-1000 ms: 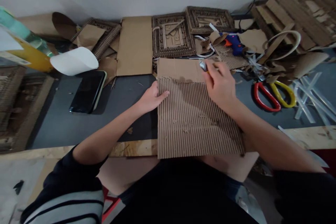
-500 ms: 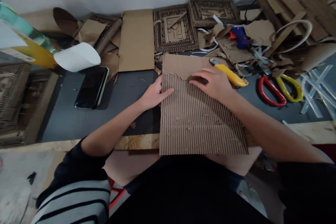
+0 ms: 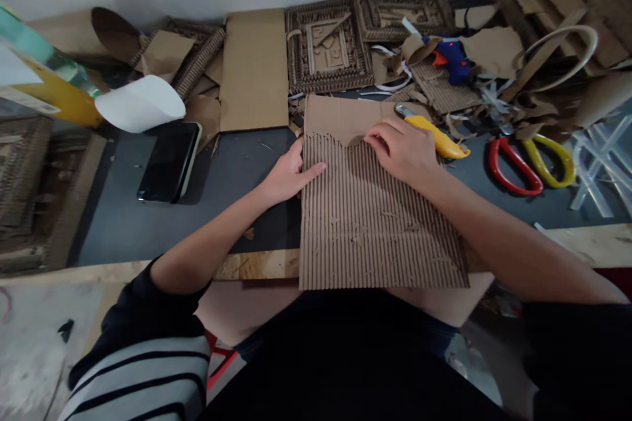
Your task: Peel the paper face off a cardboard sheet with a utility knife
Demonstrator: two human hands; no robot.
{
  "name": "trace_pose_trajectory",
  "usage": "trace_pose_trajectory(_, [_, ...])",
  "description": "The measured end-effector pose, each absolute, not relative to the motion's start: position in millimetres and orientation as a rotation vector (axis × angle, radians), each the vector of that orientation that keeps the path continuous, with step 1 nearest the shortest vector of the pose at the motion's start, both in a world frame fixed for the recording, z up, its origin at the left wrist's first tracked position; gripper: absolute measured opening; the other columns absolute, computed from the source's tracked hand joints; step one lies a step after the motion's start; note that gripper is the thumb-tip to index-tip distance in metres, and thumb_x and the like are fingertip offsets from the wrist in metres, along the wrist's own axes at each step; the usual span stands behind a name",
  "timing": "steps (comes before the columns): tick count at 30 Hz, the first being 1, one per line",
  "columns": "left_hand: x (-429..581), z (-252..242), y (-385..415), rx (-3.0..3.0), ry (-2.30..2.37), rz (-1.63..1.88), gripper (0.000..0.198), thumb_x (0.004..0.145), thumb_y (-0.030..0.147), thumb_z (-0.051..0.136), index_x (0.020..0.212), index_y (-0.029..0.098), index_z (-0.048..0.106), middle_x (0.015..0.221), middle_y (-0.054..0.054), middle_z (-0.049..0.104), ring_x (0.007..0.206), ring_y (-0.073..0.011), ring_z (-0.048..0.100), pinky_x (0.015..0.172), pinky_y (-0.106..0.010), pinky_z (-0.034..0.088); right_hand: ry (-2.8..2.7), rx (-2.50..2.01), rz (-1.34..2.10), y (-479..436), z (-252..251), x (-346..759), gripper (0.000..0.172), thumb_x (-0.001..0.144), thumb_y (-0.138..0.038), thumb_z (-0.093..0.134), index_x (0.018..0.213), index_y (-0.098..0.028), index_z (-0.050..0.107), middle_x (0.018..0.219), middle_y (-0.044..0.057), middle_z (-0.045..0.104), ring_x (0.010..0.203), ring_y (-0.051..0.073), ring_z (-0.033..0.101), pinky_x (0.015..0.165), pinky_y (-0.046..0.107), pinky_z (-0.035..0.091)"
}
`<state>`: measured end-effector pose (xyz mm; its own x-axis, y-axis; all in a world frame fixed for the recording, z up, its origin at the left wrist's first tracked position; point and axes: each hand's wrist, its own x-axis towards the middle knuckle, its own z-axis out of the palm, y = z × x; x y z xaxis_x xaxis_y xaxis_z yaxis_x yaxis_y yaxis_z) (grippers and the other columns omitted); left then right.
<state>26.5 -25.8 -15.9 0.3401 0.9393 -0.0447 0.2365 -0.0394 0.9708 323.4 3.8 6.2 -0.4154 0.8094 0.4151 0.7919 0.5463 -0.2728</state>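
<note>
A sheet of corrugated cardboard point(image 3: 365, 223) lies over the table's front edge, its ridges bare on the lower part. Smooth paper still covers its top strip, ending in a ragged torn line. My left hand point(image 3: 292, 174) holds the sheet's left edge, thumb on top and fingers beneath, partly hidden. At the torn line my right hand point(image 3: 402, 150) pinches with thumb and fingertips at the smooth paper layer point(image 3: 340, 117); the bit between the tips is hardly visible. Just beyond that hand is a yellow-handled utility knife point(image 3: 439, 136).
A phone point(image 3: 168, 161) and a white paper roll point(image 3: 141, 104) lie left. Behind are a plain cardboard panel point(image 3: 254, 72) and ridged cardboard frames point(image 3: 328, 46). To the right sit red-and-yellow-handled scissors point(image 3: 516, 168), a blue glue gun point(image 3: 453, 60), clear sticks point(image 3: 605, 168) and scraps.
My right hand has shifted slightly right along the torn line, and its thumb and fingers have come together. My left hand keeps its hold on the sheet's edge.
</note>
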Motion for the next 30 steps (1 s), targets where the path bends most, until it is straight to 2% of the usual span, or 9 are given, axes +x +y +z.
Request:
trace_pose_trajectory(6, [25.1,-16.5,-23.6,1.519,1.107,0.811,0.090,0.086,0.080,0.081,0.150,0.023,0.052,0.114,-0.013,0.081,0.109,-0.0373,0.082,0.096,-0.057,0.071,-1.912,-1.314,0.229,12.1,-2.1,333.3,0.047,0.117,-0.057,0.037,0.113,-0.027,0.073,0.121,0.013,0.075,0.077,0.023,0.071,0.066,0.041,0.059])
trace_pose_trajectory(9, [24.8,-16.5,-22.3,1.525,1.105,0.824,0.089,0.085,0.080,0.082,0.147,0.022,0.053,0.117,-0.013,0.081,0.112,-0.0375,0.082,0.095,-0.055,0.071,-1.887,-1.329,0.218,13.8,-1.6,336.3,0.049,0.116,-0.063,0.038,0.108,-0.029,0.073,0.113,0.013,0.075,0.077,0.024,0.070,0.067,0.043,0.059])
trace_pose_trajectory(12, [23.8,-13.1,-21.3,1.508,1.109,0.848,0.087,0.085,0.077,0.083,0.145,0.021,0.054,0.132,-0.016,0.079,0.119,-0.0369,0.081,0.097,-0.052,0.071,-1.964,-1.348,0.085,13.1,8.7,341.1,0.043,0.115,-0.059,0.044,0.109,-0.030,0.075,0.111,0.013,0.076,0.097,0.031,0.073,0.085,0.049,0.061])
trace_pose_trajectory(14, [22.5,-9.3,-20.6,1.486,1.102,0.866,0.083,0.088,0.073,0.082,0.144,0.019,0.054,0.143,-0.019,0.076,0.124,-0.0361,0.080,0.101,-0.050,0.070,-1.970,-1.439,-0.021,13.2,18.2,346.5,0.038,0.116,-0.048,0.041,0.124,-0.030,0.074,0.121,0.015,0.078,0.115,0.035,0.071,0.102,0.054,0.056])
trace_pose_trajectory(18, [20.2,-3.1,-19.8,1.448,1.111,0.857,0.065,0.096,0.057,0.076,0.142,0.017,0.054,0.144,-0.019,0.077,0.127,-0.0340,0.079,0.105,-0.050,0.068,-1.846,-1.804,-0.166,15.7,27.1,357.6,0.057,0.109,-0.033,0.054,0.160,-0.006,0.049,0.158,0.032,0.059,0.145,0.046,0.056,0.119,0.066,0.042])
trace_pose_trajectory(20, [20.1,-2.2,-19.9,1.439,1.122,0.856,0.058,0.098,0.050,0.074,0.142,0.017,0.055,0.142,-0.018,0.078,0.126,-0.0333,0.079,0.106,-0.050,0.068,-1.814,-1.923,-0.172,15.2,23.4,361.4,0.064,0.108,-0.043,0.063,0.157,-0.004,0.050,0.155,0.038,0.056,0.143,0.051,0.056,0.114,0.066,0.045])
trace_pose_trajectory(24, [21.0,-2.5,-20.4,1.417,1.123,0.870,0.054,0.099,0.044,0.071,0.142,0.017,0.054,0.142,-0.017,0.077,0.127,-0.0332,0.079,0.107,-0.050,0.067,-1.943,-1.949,-0.096,5.5,12.0,363.1,0.056,0.108,-0.068,0.060,0.123,-0.015,0.067,0.115,0.027,0.069,0.112,0.047,0.070,0.088,0.058,0.056])
trace_pose_trajectory(26, [20.9,-2.6,-20.5,1.415,1.122,0.864,0.055,0.099,0.046,0.072,0.141,0.017,0.054,0.141,-0.018,0.078,0.126,-0.0338,0.079,0.106,-0.050,0.067,-2.021,-1.961,-0.116,-0.9,11.6,360.3,0.053,0.111,-0.064,0.055,0.117,-0.014,0.068,0.111,0.027,0.069,0.104,0.046,0.071,0.081,0.055,0.056])
trace_pose_trajectory(30, [20.0,-2.5,-20.5,1.417,1.116,0.845,0.064,0.097,0.057,0.076,0.142,0.018,0.053,0.145,-0.019,0.076,0.126,-0.0349,0.079,0.103,-0.049,0.068,-2.074,-1.892,-0.168,-5.8,23.3,350.9,0.043,0.116,-0.051,0.048,0.125,-0.013,0.067,0.120,0.027,0.070,0.109,0.042,0.072,0.086,0.052,0.058])
